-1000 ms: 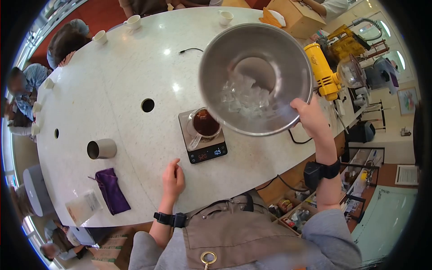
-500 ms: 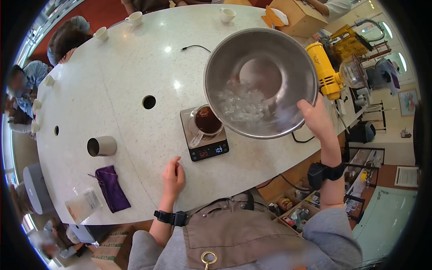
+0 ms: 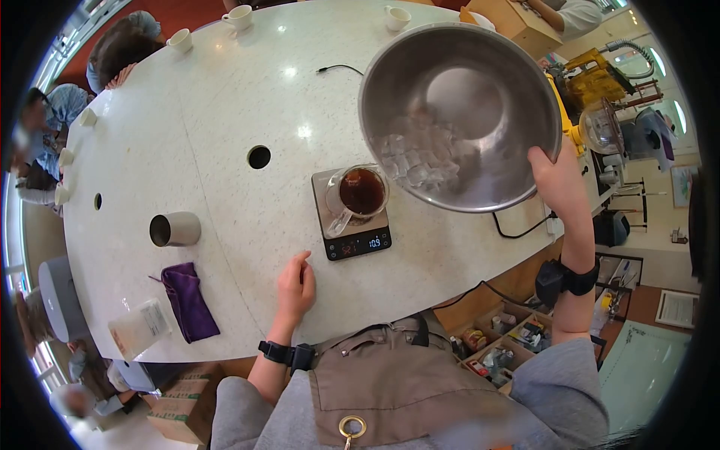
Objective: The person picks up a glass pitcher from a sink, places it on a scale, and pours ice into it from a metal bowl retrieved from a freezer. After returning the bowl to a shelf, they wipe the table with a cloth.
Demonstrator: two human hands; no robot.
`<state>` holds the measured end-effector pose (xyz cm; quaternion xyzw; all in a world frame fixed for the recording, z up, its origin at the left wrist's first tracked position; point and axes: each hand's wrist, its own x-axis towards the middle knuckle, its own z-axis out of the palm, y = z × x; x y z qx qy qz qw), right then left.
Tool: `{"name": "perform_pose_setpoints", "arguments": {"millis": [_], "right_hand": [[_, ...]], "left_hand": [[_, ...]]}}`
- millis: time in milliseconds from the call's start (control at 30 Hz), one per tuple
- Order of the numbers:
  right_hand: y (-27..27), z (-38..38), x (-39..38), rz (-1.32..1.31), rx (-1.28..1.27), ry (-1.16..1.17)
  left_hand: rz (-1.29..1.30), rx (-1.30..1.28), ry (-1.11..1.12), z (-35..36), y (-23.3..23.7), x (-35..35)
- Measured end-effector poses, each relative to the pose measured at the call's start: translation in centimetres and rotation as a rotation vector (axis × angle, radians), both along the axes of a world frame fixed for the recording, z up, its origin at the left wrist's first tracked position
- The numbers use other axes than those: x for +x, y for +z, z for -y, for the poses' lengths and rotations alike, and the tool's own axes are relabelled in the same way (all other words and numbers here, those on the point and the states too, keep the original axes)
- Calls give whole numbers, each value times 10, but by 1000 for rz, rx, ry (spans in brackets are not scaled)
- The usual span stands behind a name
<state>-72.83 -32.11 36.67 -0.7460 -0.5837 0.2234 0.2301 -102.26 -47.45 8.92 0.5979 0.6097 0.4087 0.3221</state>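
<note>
My right hand (image 3: 559, 176) grips the rim of a large steel bowl (image 3: 487, 97), which is tilted and holds ice cubes (image 3: 424, 157) gathered on its lower left side. Beside the bowl's lower left edge, a glass server (image 3: 362, 191) with dark brown liquid stands on a digital scale (image 3: 358, 246) with a lit display. My left hand (image 3: 296, 285) rests near the table's front edge, left of the scale, its fingers loosely curled with nothing visible in them.
A steel cup (image 3: 175, 229), a purple cloth (image 3: 190, 301) and a clear plastic bag (image 3: 139, 330) lie at the left of the table (image 3: 232, 202). White cups (image 3: 238, 17) line the far edge. A yellow machine (image 3: 596, 79) stands at the right. People sit around the table.
The bowl has moved right and slightly up with my right hand, uncovering more of the server. The ice has shifted within it. The whole view has shifted a little.
</note>
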Motion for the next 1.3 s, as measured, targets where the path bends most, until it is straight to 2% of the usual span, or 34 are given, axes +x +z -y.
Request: {"name": "perform_pose_setpoints", "arguments": {"millis": [100, 167, 300, 367, 500, 567, 1100, 1300], "right_hand": [[-1, 2, 1, 32, -47, 38], [-1, 3, 0, 58, 35, 122], [4, 8, -7, 68, -6, 112], [3, 8, -5, 93, 30, 213], [5, 0, -8, 69, -81, 96], [-5, -3, -2, 70, 38, 168], [2, -5, -4, 83, 9, 151], [-5, -7, -4, 79, 115, 250]], "left_hand": [[9, -2, -1, 0, 1, 1], [19, 2, 1, 0, 0, 0], [11, 22, 2, -1, -2, 1], [3, 30, 2, -1, -1, 1], [11, 25, -2, -1, 0, 1], [6, 27, 1, -2, 0, 0], [12, 24, 4, -1, 2, 0], [16, 17, -1, -1, 1, -1]]}}
